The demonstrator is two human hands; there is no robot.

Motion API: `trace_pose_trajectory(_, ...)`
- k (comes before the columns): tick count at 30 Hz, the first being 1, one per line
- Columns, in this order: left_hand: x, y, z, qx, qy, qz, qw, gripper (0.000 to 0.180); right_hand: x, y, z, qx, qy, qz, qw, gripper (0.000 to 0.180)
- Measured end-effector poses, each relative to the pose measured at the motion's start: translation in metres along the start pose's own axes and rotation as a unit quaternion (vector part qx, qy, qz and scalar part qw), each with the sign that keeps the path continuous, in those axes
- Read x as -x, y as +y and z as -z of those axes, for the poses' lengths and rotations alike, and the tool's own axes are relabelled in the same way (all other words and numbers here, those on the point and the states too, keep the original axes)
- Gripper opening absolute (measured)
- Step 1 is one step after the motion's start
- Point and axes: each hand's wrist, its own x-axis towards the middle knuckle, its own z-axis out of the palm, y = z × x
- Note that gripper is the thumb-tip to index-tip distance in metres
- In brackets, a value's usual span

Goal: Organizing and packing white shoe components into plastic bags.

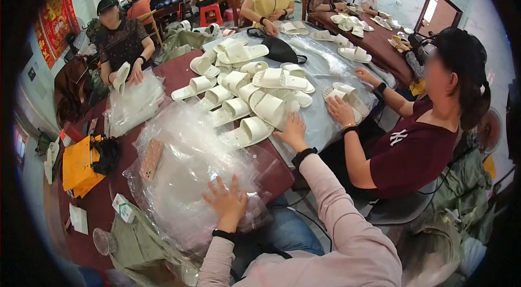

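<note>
Head cam view: left hand point(227, 201) is flat, fingers spread, pressing on the near pile of clear plastic bags point(187, 178). Right hand point(293, 132) reaches further out, open, fingertips touching a cream slipper point(248, 132) at the near edge of the slipper heap point(255, 89) mid table point(108, 189). A co-worker's hands point(342, 109) hold a slipper on the right

bags point(184, 178): clear thin plastic, glossy, crinkled | slippers point(251, 131): cream foam/rubber-like, matt, smooth | worktop point(179, 70): dark red, smooth, slight sheen | sleeves point(336, 216): pink cloth, matt
</note>
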Motion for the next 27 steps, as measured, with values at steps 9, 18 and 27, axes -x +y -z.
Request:
trace_pose_trajectory(9, 0.000, 0.000, -0.010, -0.005, 0.045, -0.018, 0.999, 0.065, 0.014, -0.003, 0.022, -0.084, -0.128, 0.005, 0.988, 0.088)
trace_pose_trajectory(18, -0.002, -0.003, -0.008, 0.003, 0.031, -0.010, 0.999, 0.066, 0.060, 0.044, 0.078, -0.040, -0.219, 0.224, 0.949, 0.078)
trace_pose_trajectory(27, 0.005, -0.005, -0.004, -0.010, 0.045, -0.007, 0.999, 0.065, 0.029, 0.041, 0.040, 0.028, -0.110, 0.123, 0.986, 0.093)
